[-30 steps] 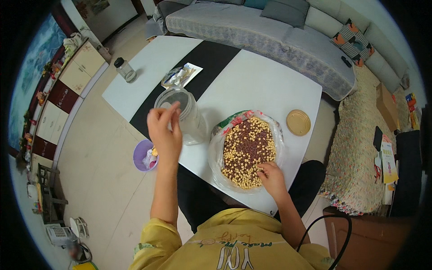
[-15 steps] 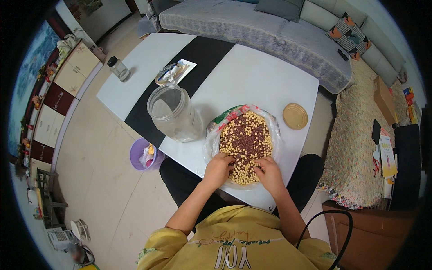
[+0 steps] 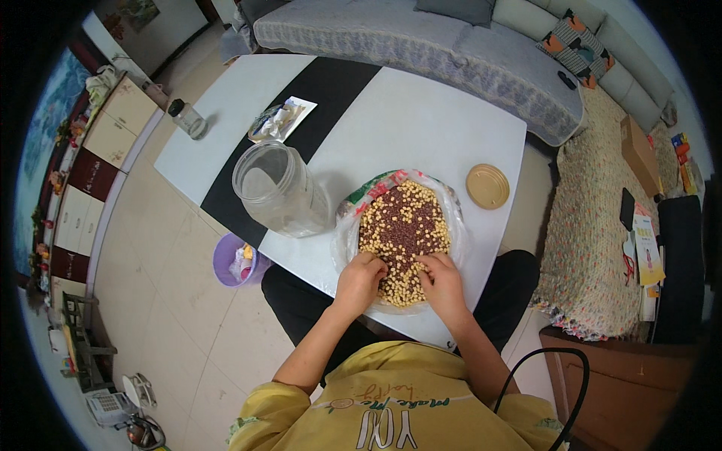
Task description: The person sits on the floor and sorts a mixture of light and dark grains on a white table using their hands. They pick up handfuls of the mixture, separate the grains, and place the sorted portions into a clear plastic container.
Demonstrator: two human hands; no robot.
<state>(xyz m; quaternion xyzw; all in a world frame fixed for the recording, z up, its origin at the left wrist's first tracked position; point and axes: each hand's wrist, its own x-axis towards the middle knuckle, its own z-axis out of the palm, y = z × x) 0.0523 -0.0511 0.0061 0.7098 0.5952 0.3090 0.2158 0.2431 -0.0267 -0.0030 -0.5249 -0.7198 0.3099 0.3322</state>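
While jar [image 3: 304, 204] stands near, bag [image 3: 459, 229] holds yellow, maroon grains [image 3: 406, 233] — left fingers [image 3: 373, 264], right fingers [image 3: 434, 266] bunched, grip unclear.

Beans [image 3: 407, 225] are held in a bag [image 3: 345, 242] set at the near edge of the counter [image 3: 436, 109], with the left hand [image 3: 361, 284] and right hand [image 3: 442, 286] placed at their near part. To the bag's left a jar [image 3: 293, 197] is stood; to its right a lid [image 3: 487, 186] is laid. Behind the jar a packet [image 3: 282, 120] is placed, with a bottle [image 3: 188, 120] set farther left. A bin [image 3: 223, 267] is stood on the floor [image 3: 165, 323], left of the bag. Behind the counter a sofa [image 3: 376, 34] is positioned.
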